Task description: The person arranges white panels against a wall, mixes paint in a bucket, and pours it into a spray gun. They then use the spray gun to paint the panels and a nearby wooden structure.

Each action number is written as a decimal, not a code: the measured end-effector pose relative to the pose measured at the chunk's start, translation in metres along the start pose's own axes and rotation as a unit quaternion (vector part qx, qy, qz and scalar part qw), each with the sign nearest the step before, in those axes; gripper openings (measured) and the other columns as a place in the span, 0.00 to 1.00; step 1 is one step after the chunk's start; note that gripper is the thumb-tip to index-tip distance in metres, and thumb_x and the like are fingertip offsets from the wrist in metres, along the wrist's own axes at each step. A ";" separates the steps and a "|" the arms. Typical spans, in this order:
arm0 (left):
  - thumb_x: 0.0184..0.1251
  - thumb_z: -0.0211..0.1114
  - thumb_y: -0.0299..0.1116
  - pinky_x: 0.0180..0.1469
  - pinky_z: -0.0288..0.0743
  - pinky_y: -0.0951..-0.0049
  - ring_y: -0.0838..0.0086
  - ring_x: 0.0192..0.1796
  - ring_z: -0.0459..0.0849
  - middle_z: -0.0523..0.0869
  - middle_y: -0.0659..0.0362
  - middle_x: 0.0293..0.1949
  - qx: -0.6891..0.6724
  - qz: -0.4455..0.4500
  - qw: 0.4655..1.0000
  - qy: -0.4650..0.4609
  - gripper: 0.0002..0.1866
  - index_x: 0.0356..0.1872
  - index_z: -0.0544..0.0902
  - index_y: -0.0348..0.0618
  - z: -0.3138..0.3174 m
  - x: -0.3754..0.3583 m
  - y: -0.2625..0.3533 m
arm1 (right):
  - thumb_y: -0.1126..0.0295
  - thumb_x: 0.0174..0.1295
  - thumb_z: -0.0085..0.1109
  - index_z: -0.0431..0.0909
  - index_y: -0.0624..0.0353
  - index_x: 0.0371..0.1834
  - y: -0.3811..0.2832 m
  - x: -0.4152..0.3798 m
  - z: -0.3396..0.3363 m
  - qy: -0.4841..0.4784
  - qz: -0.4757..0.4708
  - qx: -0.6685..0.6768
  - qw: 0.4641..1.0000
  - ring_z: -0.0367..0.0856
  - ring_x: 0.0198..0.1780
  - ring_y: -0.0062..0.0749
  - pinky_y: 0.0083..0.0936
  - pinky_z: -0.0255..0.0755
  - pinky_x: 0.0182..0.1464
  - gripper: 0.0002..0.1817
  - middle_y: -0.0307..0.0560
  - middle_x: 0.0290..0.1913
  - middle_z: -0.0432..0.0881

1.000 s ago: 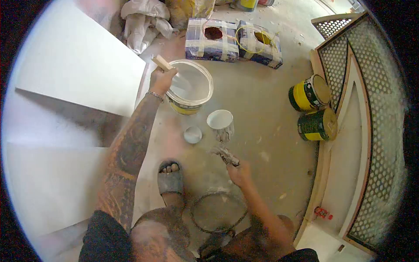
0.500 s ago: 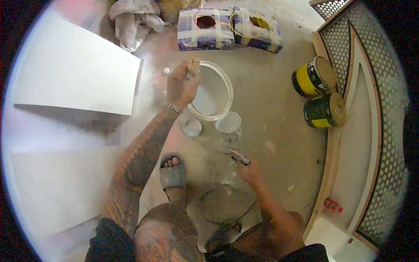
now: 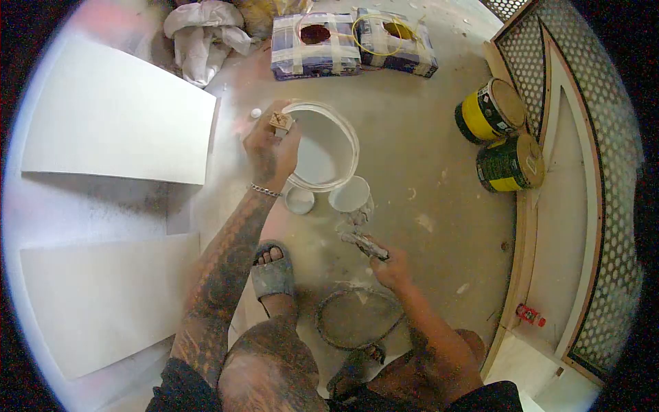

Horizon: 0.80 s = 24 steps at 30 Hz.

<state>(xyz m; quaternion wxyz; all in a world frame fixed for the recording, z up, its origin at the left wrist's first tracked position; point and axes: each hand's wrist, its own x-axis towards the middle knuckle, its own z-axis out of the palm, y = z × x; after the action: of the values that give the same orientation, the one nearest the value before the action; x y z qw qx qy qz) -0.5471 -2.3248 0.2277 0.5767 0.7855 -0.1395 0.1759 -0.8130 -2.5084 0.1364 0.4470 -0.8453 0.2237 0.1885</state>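
Note:
My left hand [image 3: 270, 147], a bracelet on its wrist, is closed around a piece of wood [image 3: 280, 122] whose square end faces up. It is at the left rim of a round white bucket [image 3: 356, 141] with pale liquid inside. My right hand [image 3: 392, 268] grips a paint-crusted tool [image 3: 364, 243]; I cannot tell its kind. The tool points up and left, just below a white cup [image 3: 349, 195]. Beside that cup, under the bucket's near edge, is a smaller white cup [image 3: 299, 200].
Two paint cans [image 3: 489, 113] stand at right, by a frame with perforated mesh [image 3: 621, 172]. Taped boxes [image 3: 316, 58] with round holes lie at the back. White panels [image 3: 120, 113] are on the left. A dark ring [image 3: 319, 319] lies between my sandalled feet.
My left hand has moved slightly left and nearer to me with the piece of wood. My right hand keeps its grip on the tool, almost in place. The whole view has shifted slightly.

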 end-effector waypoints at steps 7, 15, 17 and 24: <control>0.51 0.65 0.18 0.36 0.80 0.78 0.74 0.44 0.85 0.84 0.54 0.48 -0.012 0.048 0.998 -0.046 0.22 0.51 0.81 0.42 -0.015 0.017 0.033 | 0.74 0.49 0.59 0.78 0.50 0.56 -0.014 -0.001 -0.002 0.010 -0.075 0.063 0.995 0.84 0.42 0.37 0.29 0.74 0.47 0.26 0.54 0.43 0.84; 0.47 0.66 0.19 0.55 0.75 0.67 0.62 0.53 0.82 0.84 0.52 0.48 0.064 0.220 0.972 -0.043 0.23 0.49 0.80 0.43 -0.022 0.036 0.059 | 0.77 0.49 0.61 0.78 0.45 0.58 -0.027 0.000 0.000 0.068 -0.200 0.102 0.972 0.80 0.29 0.39 0.31 0.74 0.37 0.28 0.54 0.33 0.84; 0.47 0.65 0.20 0.56 0.74 0.66 0.61 0.54 0.82 0.84 0.52 0.48 0.066 0.235 0.969 -0.046 0.23 0.49 0.80 0.43 -0.021 0.038 0.064 | 0.77 0.49 0.61 0.77 0.44 0.58 -0.031 -0.004 -0.002 0.022 -0.114 0.103 0.988 0.75 0.24 0.37 0.31 0.73 0.33 0.29 0.53 0.29 0.82; 0.46 0.65 0.21 0.58 0.70 0.63 0.60 0.54 0.81 0.84 0.52 0.48 0.066 0.276 0.957 -0.058 0.23 0.49 0.80 0.41 -0.016 0.044 0.072 | 0.75 0.50 0.60 0.77 0.44 0.59 -0.026 -0.002 0.000 0.030 -0.134 0.125 0.983 0.73 0.22 0.36 0.31 0.72 0.31 0.28 0.54 0.26 0.81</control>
<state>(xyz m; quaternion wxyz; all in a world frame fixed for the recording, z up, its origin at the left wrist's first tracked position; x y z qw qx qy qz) -0.5400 -2.3321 0.3128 0.4439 0.7614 -0.3721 0.2911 -0.8004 -2.4949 0.1546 0.5635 -0.8103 0.1440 0.0717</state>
